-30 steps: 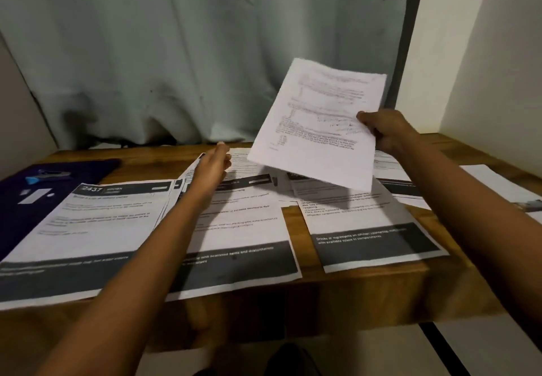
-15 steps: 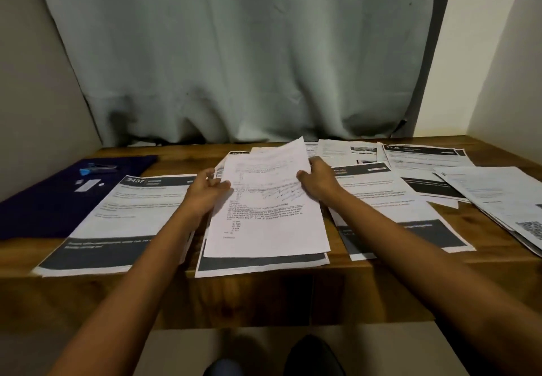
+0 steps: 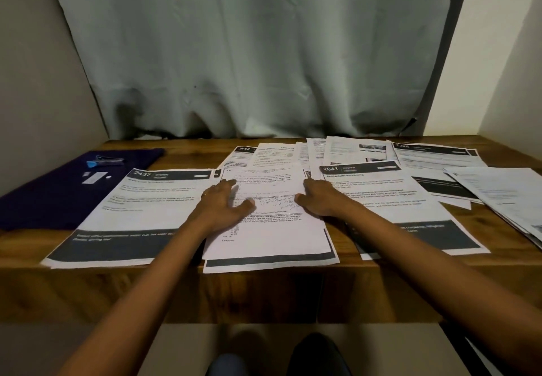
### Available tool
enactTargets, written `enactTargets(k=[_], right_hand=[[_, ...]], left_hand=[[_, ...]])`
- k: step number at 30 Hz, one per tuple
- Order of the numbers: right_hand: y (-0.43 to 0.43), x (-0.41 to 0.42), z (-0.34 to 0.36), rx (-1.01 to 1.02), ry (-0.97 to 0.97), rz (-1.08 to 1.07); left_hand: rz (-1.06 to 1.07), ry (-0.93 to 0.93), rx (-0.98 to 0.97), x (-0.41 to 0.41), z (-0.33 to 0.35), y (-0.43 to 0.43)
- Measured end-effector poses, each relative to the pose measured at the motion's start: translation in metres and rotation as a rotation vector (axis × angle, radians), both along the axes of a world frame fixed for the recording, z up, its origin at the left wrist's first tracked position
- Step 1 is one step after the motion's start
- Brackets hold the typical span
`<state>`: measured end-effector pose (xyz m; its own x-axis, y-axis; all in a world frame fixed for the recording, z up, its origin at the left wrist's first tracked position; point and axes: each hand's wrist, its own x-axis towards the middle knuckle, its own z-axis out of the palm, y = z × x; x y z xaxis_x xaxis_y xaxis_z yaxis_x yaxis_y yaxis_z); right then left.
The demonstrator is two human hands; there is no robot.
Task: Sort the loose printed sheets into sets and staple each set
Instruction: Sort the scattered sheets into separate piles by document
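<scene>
Both your left hand and right hand rest open, palms down, on the top sheet. Sorting is in hand. Square this pile next, then staple.

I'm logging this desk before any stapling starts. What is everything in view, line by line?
table: one, brown wood, across the frame
curtain: one, pale grey-green, behind the table
cloth: one, dark purple, table's left end
stapler: one, blue, on the cloth
white strip: one, on the cloth near the stapler
sheet 2437: one, white with dark bands, left of centre
centre sheet: one, white, topping a pile at the near edge
sheet 2641: one, white with dark bands, right of centre
other sheets: count unclear, overlapping at back and right
left hand: flat on the centre sheet's left side
right hand: flat on its right side
</scene>
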<state>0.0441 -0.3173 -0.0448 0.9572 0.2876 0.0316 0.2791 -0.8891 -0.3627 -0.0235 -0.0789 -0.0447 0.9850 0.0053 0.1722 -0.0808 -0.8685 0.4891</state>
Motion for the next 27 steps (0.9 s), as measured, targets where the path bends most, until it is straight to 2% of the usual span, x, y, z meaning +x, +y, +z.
enactTargets(k=[6,14,19,22,27], right_hand=[[-0.001,-0.007,-0.004,-0.092,0.019,0.043],[-0.004,-0.004,-0.004,-0.125,0.034,0.073],[-0.016,0.008,0.024,0.132,-0.092,0.05],[-0.029,0.027,0.033,0.183,-0.112,-0.095],[-0.058,0.061,0.033,0.183,-0.086,-0.236]], left_hand=[[-0.08,0.167,0.203,-0.004,-0.007,-0.005],[-0.111,0.197,0.308,0.001,-0.002,-0.017],[-0.162,0.14,0.279,0.03,0.019,-0.046],[-0.2,0.088,0.255,0.054,0.029,-0.071],[-0.225,0.025,0.1,0.081,0.02,-0.113]])
